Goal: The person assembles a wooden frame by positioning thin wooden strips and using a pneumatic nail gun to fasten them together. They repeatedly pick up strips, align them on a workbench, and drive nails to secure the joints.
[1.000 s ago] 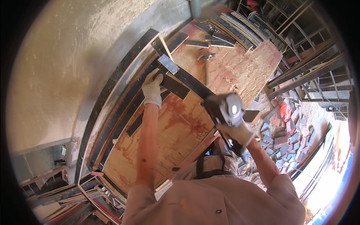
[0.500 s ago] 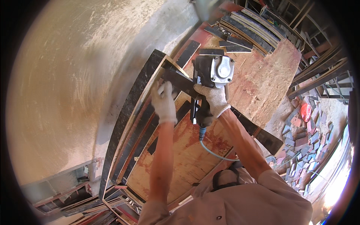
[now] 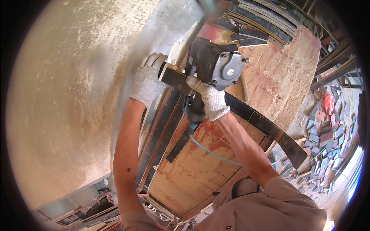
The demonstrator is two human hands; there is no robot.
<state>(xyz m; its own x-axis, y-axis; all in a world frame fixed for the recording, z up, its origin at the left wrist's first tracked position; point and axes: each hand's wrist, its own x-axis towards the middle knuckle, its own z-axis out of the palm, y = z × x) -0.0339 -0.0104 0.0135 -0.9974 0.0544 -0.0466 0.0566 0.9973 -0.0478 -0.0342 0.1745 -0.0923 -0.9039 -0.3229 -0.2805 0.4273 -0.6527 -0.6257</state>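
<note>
My right hand (image 3: 211,99), in a pale knit glove, is wrapped round the handle of a nail gun (image 3: 228,73). The gun has a dark body and a grey, bolted cap. A blue air hose (image 3: 208,149) runs from its lower end. The gun sits over a dark curved board (image 3: 250,115), close to the board's left end. My left hand (image 3: 148,81), gloved too, is closed round the corner of the wooden frame (image 3: 165,71) where that board ends. My left hand and forearm hide much of the frame's left side. The gun's nose is hidden.
Under the frame lies a stained plywood surface (image 3: 181,184) with loose dark strips on it. Stacked boards (image 3: 266,19) stand at the far side. A scuffed wall (image 3: 77,96) rises close on the left. Offcuts (image 3: 323,131) and a red bag (image 3: 329,104) litter the right-hand floor.
My left hand has moved left and away from me, from the frame's inner side to its outer corner. The nail gun has tilted and shifted slightly in my right hand.
</note>
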